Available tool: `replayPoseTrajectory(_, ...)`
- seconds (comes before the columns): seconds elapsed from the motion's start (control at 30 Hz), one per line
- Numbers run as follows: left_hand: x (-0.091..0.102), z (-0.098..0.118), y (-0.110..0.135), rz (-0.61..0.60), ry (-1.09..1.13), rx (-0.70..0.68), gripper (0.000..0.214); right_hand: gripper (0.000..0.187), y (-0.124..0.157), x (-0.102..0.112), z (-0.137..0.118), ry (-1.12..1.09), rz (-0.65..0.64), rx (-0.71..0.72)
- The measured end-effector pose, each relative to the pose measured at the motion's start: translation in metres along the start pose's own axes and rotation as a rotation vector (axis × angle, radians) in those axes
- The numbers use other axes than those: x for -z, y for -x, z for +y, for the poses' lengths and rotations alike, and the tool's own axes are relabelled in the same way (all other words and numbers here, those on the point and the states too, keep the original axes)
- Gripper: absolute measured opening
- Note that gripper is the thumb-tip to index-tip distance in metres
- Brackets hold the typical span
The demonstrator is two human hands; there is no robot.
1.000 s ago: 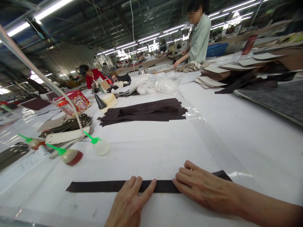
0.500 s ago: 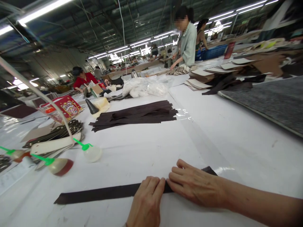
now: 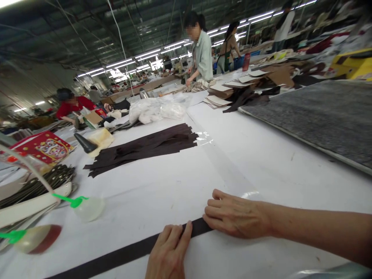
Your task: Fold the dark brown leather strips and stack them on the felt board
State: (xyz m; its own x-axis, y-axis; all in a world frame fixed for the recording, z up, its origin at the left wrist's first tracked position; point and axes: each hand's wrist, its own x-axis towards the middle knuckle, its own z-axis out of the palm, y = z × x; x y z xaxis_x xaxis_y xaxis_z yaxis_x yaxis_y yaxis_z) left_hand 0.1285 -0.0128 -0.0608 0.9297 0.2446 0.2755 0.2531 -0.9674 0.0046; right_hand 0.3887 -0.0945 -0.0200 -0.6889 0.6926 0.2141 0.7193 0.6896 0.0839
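A long dark brown strip (image 3: 128, 254) of leather-like material lies slantwise on the white table, its left end running out at the bottom edge. My left hand (image 3: 168, 252) rests on it with fingers stretched out and a gap beside the forefinger; the thumb is hidden. Just to the right, my right hand (image 3: 232, 215) has its fingers curled closed on the strip's other end, which they cover. A short bare length of strip shows between the hands. Further up lies a pile of similar dark strips (image 3: 142, 149).
Squeeze bottles with green spouts, one clear (image 3: 88, 209) and one with reddish-brown liquid (image 3: 39, 239), stand at the left. A grey board (image 3: 308, 116) lies at the right. Behind are a plastic bag (image 3: 158, 109), stacked card pieces (image 3: 222, 91) and a person in a pale shirt (image 3: 203, 54).
My hands have moved apart, leaving more strip bare between them. The left fingers have straightened. The strip's right tip no longer shows beyond my right hand. The view has turned to the right.
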Motion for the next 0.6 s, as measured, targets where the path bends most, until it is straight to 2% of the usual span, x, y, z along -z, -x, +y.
replayPoseTrajectory(0.37,0.006,0.024,-0.018,-0.051,-0.198,0.110,0.080,0.020,0.025,0.004,0.005,0.008,-0.016,-0.024)
replayPoseTrajectory(0.53,0.011,0.023,-0.026,-0.020,-0.171,0.128,0.073,0.019,0.030,0.008,0.004,-0.088,-0.042,-0.136)
replayPoseTrajectory(0.6,0.011,0.024,-0.029,0.046,-0.120,0.135,0.061,0.016,0.028,0.009,0.003,-0.167,-0.044,-0.212)
